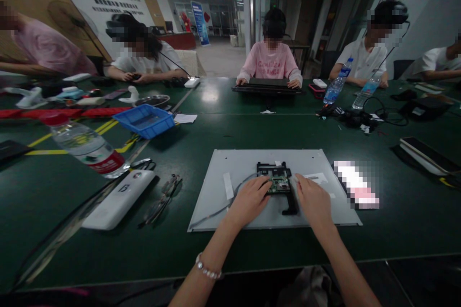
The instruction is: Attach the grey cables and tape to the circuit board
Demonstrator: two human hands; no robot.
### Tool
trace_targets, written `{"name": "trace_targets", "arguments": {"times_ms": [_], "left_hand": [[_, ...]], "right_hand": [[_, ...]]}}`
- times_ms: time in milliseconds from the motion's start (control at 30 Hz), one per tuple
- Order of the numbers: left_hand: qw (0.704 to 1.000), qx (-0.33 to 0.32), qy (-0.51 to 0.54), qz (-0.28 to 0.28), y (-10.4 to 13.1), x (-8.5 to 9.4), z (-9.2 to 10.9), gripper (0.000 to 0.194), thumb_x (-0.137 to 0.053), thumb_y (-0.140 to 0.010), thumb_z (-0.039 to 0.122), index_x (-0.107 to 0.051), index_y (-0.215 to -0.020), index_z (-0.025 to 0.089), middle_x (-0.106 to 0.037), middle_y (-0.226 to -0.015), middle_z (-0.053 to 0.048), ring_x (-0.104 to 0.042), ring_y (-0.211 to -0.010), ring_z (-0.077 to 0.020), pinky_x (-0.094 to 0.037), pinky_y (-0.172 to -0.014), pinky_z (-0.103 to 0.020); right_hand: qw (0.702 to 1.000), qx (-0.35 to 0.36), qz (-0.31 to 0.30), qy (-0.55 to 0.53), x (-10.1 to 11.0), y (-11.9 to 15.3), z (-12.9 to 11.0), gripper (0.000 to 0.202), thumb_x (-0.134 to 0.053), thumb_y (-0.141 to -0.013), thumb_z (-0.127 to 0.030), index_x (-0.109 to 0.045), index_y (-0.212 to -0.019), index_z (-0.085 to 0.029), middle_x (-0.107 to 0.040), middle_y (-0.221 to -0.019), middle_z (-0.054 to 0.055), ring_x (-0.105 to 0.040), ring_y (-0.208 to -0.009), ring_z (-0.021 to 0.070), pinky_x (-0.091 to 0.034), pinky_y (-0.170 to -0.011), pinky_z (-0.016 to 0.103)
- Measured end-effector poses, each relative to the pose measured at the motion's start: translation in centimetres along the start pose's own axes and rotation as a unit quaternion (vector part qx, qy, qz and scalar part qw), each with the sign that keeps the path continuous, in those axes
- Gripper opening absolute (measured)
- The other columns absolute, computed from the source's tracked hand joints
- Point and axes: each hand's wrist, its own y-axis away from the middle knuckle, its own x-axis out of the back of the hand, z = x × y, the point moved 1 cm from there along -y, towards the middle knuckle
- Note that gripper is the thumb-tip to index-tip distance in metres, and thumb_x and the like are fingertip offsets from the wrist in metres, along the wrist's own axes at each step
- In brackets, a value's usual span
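A grey metal-backed flat panel (248, 218) lies on the table in front of me. On it sits a black plastic frame (290, 204) holding a green circuit board (280, 185). My left hand (251, 197) is closed at the board's left edge, with the fingertips resting on it. My right hand (315, 197) is at the frame's right side, fingers drawn together in a pinch. What its fingertips hold, if anything, is too small to make out. A grey cable (212, 214) runs across the panel and under my left hand.
To the left are a white power bank (120, 199), eyeglasses (162, 201), a tilted water bottle (88, 146) and a blue tray (146, 121). A phone (356, 184) lies right of the panel. Across the table, a person (270, 60) holds a dark flat panel (266, 87); others sit alongside.
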Motion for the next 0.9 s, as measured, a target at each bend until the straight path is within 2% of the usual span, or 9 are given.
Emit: {"name": "trace_targets", "arguments": {"times_ms": [100,233,433,500,600,767,900], "left_hand": [[1.000,0.000,-0.002,0.000,-0.1,-0.1,-0.1,0.039,-0.053,-0.083,0.016,-0.047,-0.121,0.021,-0.048,-0.130,-0.007,-0.046,-0.120,-0.0232,-0.038,-0.103,-0.041],[1.000,0.001,-0.008,-0.003,0.0,-0.1,-0.1,0.038,-0.054,-0.084,0.017,-0.047,-0.121,0.020,-0.049,-0.130,-0.007,-0.047,-0.119,-0.0226,-0.039,-0.102,-0.041],[1.000,0.007,0.002,0.025,-0.5,0.5,0.2,0.033,-0.051,-0.088,0.024,-0.049,-0.121,0.020,-0.051,-0.129,-0.006,-0.048,-0.117,-0.0224,-0.039,-0.101,-0.041],[0.999,0.015,0.004,0.043,-1.7,0.7,0.2,0.030,-0.045,-0.090,0.022,-0.050,-0.120,0.019,-0.054,-0.125,-0.006,-0.050,-0.115,-0.0210,-0.040,-0.099,-0.039],[0.998,0.026,-0.013,0.051,-4.9,1.0,0.0,0.029,-0.042,-0.091,0.019,-0.053,-0.117,0.017,-0.060,-0.116,-0.007,-0.056,-0.107,-0.0204,-0.044,-0.095,-0.036],[0.997,0.027,-0.068,-0.032,-10.2,-0.1,-0.4,0.020,-0.049,-0.087,0.020,-0.065,-0.099,0.015,-0.066,-0.098,-0.010,-0.059,-0.098,-0.0221,-0.045,-0.089,-0.034],[0.995,0.024,-0.083,-0.053,-11.5,-1.7,-1.0,0.019,-0.049,-0.086,0.017,-0.068,-0.081,0.013,-0.066,-0.085,-0.011,-0.062,-0.088,-0.0213,-0.047,-0.084,-0.033]], "right_hand": [[1.000,0.001,0.001,0.016,0.2,0.2,0.3,0.024,-0.039,-0.092,-0.019,-0.059,-0.104,-0.021,-0.067,-0.085,0.005,-0.062,-0.074,0.0174,-0.040,-0.061,0.025],[0.999,0.046,-0.013,-0.011,0.0,0.4,0.0,0.022,-0.040,-0.092,-0.019,-0.062,-0.093,-0.021,-0.068,-0.085,0.005,-0.062,-0.077,0.0168,-0.041,-0.064,0.025],[0.996,0.082,-0.010,-0.043,-1.0,0.6,0.0,0.025,-0.043,-0.090,-0.015,-0.063,-0.104,-0.020,-0.068,-0.095,0.006,-0.062,-0.087,0.0177,-0.045,-0.075,0.027],[0.996,0.081,-0.008,-0.048,-1.3,0.6,0.1,0.026,-0.043,-0.089,-0.015,-0.063,-0.105,-0.020,-0.068,-0.096,0.007,-0.062,-0.088,0.0181,-0.046,-0.075,0.027],[0.995,0.082,-0.003,-0.061,-1.4,0.7,0.3,0.027,-0.042,-0.089,-0.013,-0.063,-0.106,-0.019,-0.068,-0.098,0.007,-0.062,-0.090,0.0182,-0.046,-0.078,0.028],[0.995,0.074,0.031,-0.061,-1.4,0.7,2.0,0.029,-0.041,-0.088,-0.011,-0.063,-0.107,-0.017,-0.066,-0.106,0.010,-0.058,-0.102,0.0214,-0.044,-0.088,0.034],[0.996,0.064,0.022,-0.062,-1.7,1.0,3.8,0.029,-0.043,-0.087,-0.011,-0.064,-0.105,-0.018,-0.065,-0.108,0.009,-0.057,-0.103,0.0212,-0.043,-0.090,0.035]]}}
